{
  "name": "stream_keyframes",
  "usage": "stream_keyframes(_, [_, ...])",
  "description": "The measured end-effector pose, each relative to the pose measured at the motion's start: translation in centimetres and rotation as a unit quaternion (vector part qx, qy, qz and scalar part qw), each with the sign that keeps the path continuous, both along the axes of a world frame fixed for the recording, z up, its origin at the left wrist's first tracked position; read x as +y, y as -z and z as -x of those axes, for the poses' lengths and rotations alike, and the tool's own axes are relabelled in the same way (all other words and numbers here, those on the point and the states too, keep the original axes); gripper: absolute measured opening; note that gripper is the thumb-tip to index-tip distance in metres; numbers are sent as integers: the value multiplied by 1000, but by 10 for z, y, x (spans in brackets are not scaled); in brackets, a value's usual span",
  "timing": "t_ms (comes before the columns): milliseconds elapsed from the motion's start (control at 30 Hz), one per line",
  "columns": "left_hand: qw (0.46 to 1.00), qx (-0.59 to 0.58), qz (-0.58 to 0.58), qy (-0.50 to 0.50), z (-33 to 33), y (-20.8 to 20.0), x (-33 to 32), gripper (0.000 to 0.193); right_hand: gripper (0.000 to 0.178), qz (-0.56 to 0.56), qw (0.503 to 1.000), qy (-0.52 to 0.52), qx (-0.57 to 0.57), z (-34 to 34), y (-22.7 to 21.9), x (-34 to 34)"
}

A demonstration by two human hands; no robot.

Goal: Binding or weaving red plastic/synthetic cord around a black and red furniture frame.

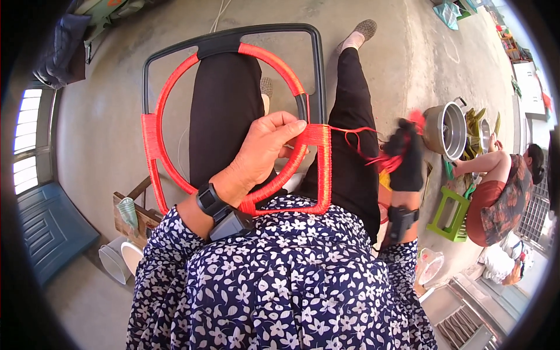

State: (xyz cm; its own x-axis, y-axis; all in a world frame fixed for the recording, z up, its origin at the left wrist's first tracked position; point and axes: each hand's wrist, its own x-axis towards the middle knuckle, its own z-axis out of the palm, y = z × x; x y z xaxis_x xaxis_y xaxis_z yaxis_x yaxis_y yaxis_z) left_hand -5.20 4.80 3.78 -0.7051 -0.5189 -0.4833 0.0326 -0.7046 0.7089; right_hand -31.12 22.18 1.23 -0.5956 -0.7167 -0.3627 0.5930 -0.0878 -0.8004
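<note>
A black frame (319, 64) with rounded corners and a ring inside it rests over my lap. Orange-red cord (154, 134) is wound tightly round the ring, the lower bars and both side joints; the upper bars are bare black. My left hand (256, 149) pinches the ring at its right side, beside the wound joint. From that joint a loose red strand (353, 128) runs right to my right hand (405, 160), which wears a black glove and is smeared by motion. It grips a bundle of red cord (388, 163), and its fingers are hard to make out.
On the right stand a metal pot (444, 131) and a green plastic stool (449, 216). Another person (501, 198) sits low beyond them. A wooden stool (131, 216), pale buckets (114, 259) and a blue door panel (55, 227) are at the left.
</note>
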Motion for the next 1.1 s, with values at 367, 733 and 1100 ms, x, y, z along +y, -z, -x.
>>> stream_keyframes(367, [1000, 7, -7, -17, -3, 4, -5, 16, 23, -348, 616, 0, 707, 123, 20, 125])
stream_keyframes(733, [994, -70, 85, 27, -6, -3, 1, 19, 49, -14, 923, -285, 259, -74, -14, -84])
stream_keyframes(1100, [852, -44, 499, -152, -2, -22, 13, 19, 34, 92, 657, -219, 716, -99, -57, -112])
